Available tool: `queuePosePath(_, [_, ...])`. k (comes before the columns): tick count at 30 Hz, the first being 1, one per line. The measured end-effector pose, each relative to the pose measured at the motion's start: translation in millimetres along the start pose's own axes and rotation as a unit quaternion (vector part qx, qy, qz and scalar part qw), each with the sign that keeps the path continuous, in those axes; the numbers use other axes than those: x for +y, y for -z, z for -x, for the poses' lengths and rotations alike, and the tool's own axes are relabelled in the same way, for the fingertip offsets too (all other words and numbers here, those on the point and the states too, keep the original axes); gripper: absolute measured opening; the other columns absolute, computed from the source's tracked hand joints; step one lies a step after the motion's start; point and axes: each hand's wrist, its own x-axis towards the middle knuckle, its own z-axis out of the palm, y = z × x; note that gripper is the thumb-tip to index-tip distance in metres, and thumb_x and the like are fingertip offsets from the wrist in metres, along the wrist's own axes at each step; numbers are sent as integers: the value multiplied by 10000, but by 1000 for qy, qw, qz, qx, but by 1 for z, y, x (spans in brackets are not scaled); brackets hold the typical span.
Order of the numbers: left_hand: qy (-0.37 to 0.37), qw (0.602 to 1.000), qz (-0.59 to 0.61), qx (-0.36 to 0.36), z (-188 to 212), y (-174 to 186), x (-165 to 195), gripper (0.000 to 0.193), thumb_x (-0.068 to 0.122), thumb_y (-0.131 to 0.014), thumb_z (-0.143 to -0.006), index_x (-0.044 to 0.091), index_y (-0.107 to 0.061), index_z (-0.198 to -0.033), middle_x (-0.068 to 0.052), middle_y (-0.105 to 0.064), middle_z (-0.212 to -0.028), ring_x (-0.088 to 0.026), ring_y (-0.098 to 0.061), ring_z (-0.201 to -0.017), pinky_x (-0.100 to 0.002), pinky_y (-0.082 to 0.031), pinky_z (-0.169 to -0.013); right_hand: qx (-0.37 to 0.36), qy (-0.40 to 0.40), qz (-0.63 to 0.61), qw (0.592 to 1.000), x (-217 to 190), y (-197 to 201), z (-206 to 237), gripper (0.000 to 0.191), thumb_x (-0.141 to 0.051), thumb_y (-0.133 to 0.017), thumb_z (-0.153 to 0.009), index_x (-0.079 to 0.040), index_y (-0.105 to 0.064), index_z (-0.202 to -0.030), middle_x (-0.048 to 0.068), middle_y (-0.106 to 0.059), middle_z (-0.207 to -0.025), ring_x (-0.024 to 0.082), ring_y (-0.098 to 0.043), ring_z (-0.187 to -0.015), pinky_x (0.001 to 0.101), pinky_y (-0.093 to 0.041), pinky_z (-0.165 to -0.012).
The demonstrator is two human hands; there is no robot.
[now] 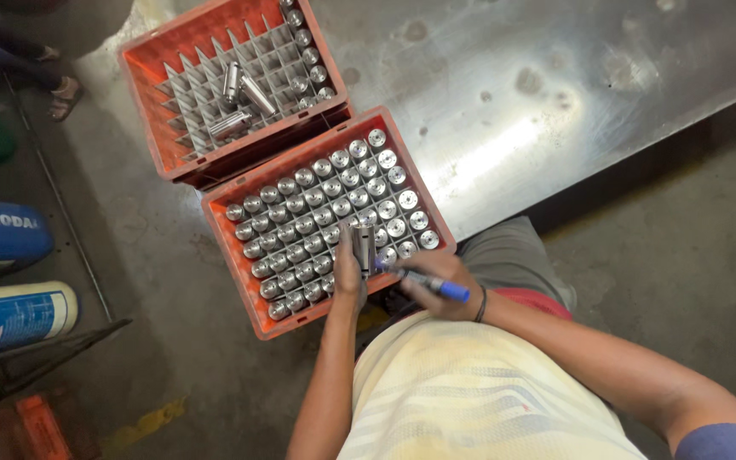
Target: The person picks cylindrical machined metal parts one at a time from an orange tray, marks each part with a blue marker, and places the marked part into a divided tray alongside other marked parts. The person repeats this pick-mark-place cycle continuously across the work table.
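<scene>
Left hand (349,274): closed around short shiny steel cylinder (364,247); likely heavy, stiff, slick; grip its sides
Right hand (436,285): pinching blue marker pen (433,284)

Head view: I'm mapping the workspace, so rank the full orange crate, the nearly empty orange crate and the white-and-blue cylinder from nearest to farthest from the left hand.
1. Full orange crate, directly under the left hand.
2. Nearly empty orange crate, beyond it, up-left.
3. White-and-blue cylinder, on the floor, far left.
</scene>
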Motion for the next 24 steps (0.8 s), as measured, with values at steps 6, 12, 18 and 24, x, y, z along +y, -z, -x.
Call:
queuePosePath(6, [-28,997,-41,-56,-3,9,-13,256,250,-577,-1041,37,-548,-1179,-65,-615,-848,-164,-612,-659,-333,-521,-562,5,18,-29,999,-2,2,2,264,-90,-679,-917,-9,-685,-1168,159,-747,-1048,270,-748,-919,359,-585,-804])
queuePosePath(12, [-22,991,-130,-17,1,18,1,362,286,-536,-969,76,-570,-1261,-118,-698,-865,-208,-694,-697,-338,-565,-592,-23,7,-62,998,-5,4,-2,257,-83,-666,-927,-8,-699,-1171,150,-765,-1017,224,-757,-886,333,-590,-774])
queuePosePath(18, [-194,706,-681,-2,29,22,31,368,332,-790,-761,80,-770,-1029,-154,-718,-1017,-375,-687,-912,-489,-550,-775,70,-121,-33,990,2,17,-2,246,-88,-657,-941,-6,-708,-1167,120,-763,-864,162,-732,-737,297,-559,-666])
queuePosePath(24, [-165,691,-702,48,15,3,12,408,390,-793,-797,55,-761,-1026,-172,-677,-1047,-382,-683,-923,-510,-536,-778,113,-95,-44,988,9,19,6,235,-83,-650,-967,18,-687,-1176,142,-759,-977,164,-748,-852,293,-579,-729])
